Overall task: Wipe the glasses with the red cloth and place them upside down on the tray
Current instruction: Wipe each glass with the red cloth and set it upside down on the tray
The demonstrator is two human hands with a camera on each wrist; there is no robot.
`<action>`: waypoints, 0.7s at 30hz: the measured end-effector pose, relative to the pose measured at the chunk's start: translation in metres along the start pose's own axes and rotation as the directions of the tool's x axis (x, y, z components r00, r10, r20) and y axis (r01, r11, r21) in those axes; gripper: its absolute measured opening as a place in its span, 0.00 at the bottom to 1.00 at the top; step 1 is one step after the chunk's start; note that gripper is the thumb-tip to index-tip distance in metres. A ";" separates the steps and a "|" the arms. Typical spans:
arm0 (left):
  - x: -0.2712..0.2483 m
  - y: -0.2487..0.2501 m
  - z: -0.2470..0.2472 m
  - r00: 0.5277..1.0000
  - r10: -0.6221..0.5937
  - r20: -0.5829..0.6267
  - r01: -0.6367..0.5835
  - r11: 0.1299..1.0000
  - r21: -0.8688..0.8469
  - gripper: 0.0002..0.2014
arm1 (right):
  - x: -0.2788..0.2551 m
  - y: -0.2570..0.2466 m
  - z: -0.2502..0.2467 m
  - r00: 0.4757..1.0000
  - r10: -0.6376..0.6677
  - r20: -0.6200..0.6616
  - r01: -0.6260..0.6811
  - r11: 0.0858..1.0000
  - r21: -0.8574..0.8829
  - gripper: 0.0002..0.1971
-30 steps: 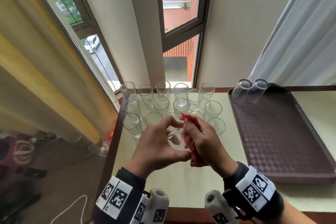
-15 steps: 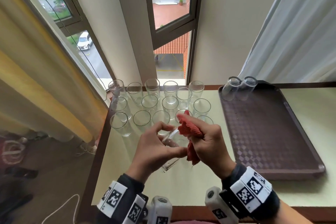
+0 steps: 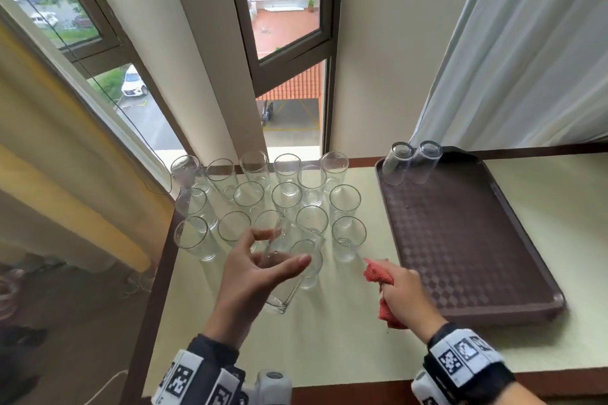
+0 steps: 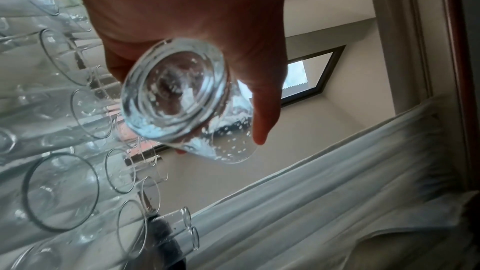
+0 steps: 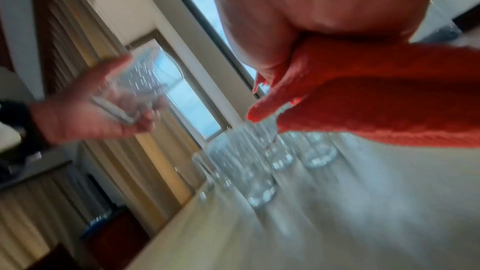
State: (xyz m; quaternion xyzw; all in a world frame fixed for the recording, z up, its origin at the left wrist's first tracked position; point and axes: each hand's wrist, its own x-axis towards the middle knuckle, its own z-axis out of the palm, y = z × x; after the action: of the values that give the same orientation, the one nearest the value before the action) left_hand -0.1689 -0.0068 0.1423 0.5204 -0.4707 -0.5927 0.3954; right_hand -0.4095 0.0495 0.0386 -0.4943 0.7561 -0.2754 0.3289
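Glass in left hand, two upturned glasses on tray

Clear glossy glass tumbler w/ droplets; red cloth knit, rough; tray brown plastic, checker-textured; tabletop matt cream.

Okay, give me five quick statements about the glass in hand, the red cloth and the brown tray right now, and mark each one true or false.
1. The left hand holds a clear drinking glass tilted on its side. True.
2. The red cloth is stuffed inside that glass. False: it is bunched in the right hand, apart from the glass.
3. Two clear glasses stand upside down at the far left corner of the brown patterned tray. True.
4. The held glass is above the tray. False: it is over the pale table, near the group of upright glasses.
5. The upright glasses stand on the tray. False: they stand on the table, left of it.
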 end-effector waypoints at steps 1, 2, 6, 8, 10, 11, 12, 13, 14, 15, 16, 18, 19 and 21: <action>0.000 -0.001 0.001 1.000 -0.002 0.010 0.002 1.000 0.004 0.42 | 0.001 0.006 0.009 0.999 -0.034 0.030 0.036 0.998 -0.048 0.28; -0.001 -0.002 0.003 1.000 -0.006 0.023 0.006 1.000 0.008 0.40 | 0.005 0.013 0.019 0.995 -0.068 0.071 0.075 0.992 -0.104 0.29; -0.001 -0.005 0.007 0.998 -0.011 0.055 0.010 1.000 0.016 0.36 | 0.013 0.036 0.062 0.934 0.016 0.358 0.175 0.852 -0.493 0.34; -0.001 -0.006 0.007 0.997 -0.002 0.072 0.001 1.000 0.019 0.35 | 0.007 0.041 0.079 0.920 0.086 0.382 0.185 0.764 -0.618 0.38; -0.001 -0.005 0.006 0.996 0.009 0.092 -0.011 1.000 0.018 0.36 | 0.002 0.043 0.090 0.944 0.084 0.320 0.147 0.760 -0.633 0.45; -0.001 -0.005 0.005 0.995 0.017 0.102 -0.019 1.000 0.018 0.38 | 0.001 0.043 0.092 0.950 0.087 0.300 0.131 0.759 -0.637 0.48; -0.002 -0.004 0.005 0.993 0.028 0.110 -0.030 0.999 0.012 0.38 | 0.003 0.044 0.093 0.948 0.105 0.301 0.122 0.753 -0.647 0.50; -0.003 -0.003 0.005 0.992 0.036 0.119 -0.037 0.999 0.005 0.36 | 0.006 0.043 0.093 0.939 0.132 0.319 0.117 0.748 -0.653 0.53; -0.003 -0.003 0.005 0.991 0.041 0.131 -0.041 0.999 -0.005 0.35 | 0.009 0.041 0.092 0.924 0.157 0.348 0.118 0.750 -0.651 0.55; -0.004 -0.003 0.005 0.988 0.049 0.146 -0.047 0.999 -0.017 0.36 | 0.011 0.039 0.090 0.908 0.176 0.381 0.121 0.759 -0.640 0.56; -0.004 -0.004 0.005 0.984 0.061 0.167 -0.058 0.998 -0.022 0.38 | 0.013 0.036 0.086 0.895 0.190 0.404 0.115 0.776 -0.620 0.57; -0.004 -0.006 0.005 0.971 0.077 0.225 -0.076 0.997 -0.011 0.41 | 0.015 0.030 0.074 0.893 0.192 0.408 0.065 0.840 -0.539 0.52; -0.004 -0.007 0.004 0.963 0.075 0.261 -0.075 0.997 -0.009 0.41 | 0.013 0.025 0.066 0.910 0.177 0.376 0.024 0.882 -0.471 0.46; -0.003 -0.008 0.004 0.940 0.073 0.332 -0.080 0.997 0.008 0.40 | 0.003 0.017 0.051 0.965 0.116 0.233 -0.042 0.954 -0.298 0.32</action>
State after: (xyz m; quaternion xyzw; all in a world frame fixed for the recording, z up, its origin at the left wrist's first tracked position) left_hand -0.1718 -0.0013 0.1348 0.3987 -0.5567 -0.6509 0.3277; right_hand -0.3811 0.0480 -0.0070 -0.5369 0.7605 -0.0838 0.3555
